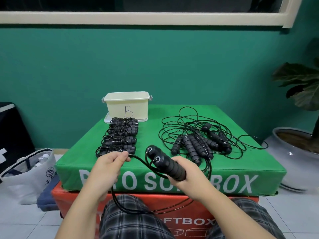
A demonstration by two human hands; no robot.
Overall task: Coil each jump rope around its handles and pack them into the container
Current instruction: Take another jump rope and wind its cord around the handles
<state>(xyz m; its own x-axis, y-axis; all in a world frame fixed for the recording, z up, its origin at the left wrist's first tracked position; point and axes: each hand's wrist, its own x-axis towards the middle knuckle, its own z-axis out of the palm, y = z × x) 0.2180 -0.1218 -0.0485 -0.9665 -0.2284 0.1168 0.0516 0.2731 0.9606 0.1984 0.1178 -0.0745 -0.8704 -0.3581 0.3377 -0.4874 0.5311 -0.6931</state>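
Note:
My right hand (pixel 187 175) grips two black foam handles (pixel 165 163) of one jump rope, held side by side with their ends pointing up and left. My left hand (pixel 110 165) pinches that rope's black cord (pixel 138 158) just left of the handles; the cord loops down over my lap. Several coiled ropes (pixel 120 136) lie in a row on the green soft box (pixel 155 168). Behind them stands a cream container (pixel 127 105) marked B, open on top. To the right sits a tangled pile of uncoiled ropes (pixel 202 140).
The green box rests on a red soft box (pixel 72 200). A white tote bag (pixel 29 171) stands on the floor at the left. A potted plant in a white pot (pixel 291 152) is at the right. A green wall is behind.

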